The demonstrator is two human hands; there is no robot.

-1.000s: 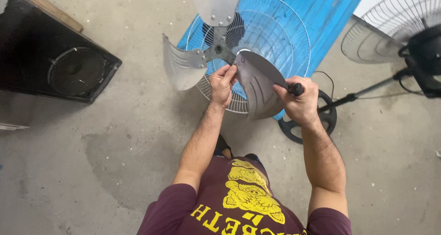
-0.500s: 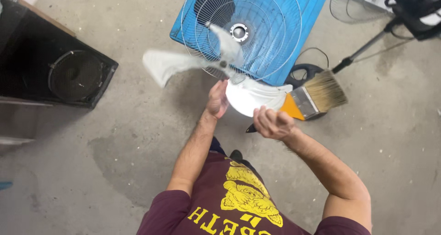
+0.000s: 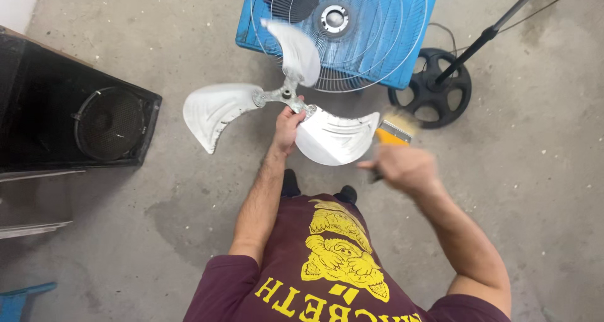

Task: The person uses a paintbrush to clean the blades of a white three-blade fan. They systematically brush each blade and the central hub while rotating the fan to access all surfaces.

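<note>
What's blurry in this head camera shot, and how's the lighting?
Head view: the right hand and its paintbrush are smeared by motion blur; the left hand, fan blade assembly and concrete floor are fairly sharp. Lighting is soft and even, with faint shadows.

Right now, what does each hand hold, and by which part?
The left hand holds the fan blade near its hub, at the root of one blade. The right hand holds the brush by its handle.
</note>
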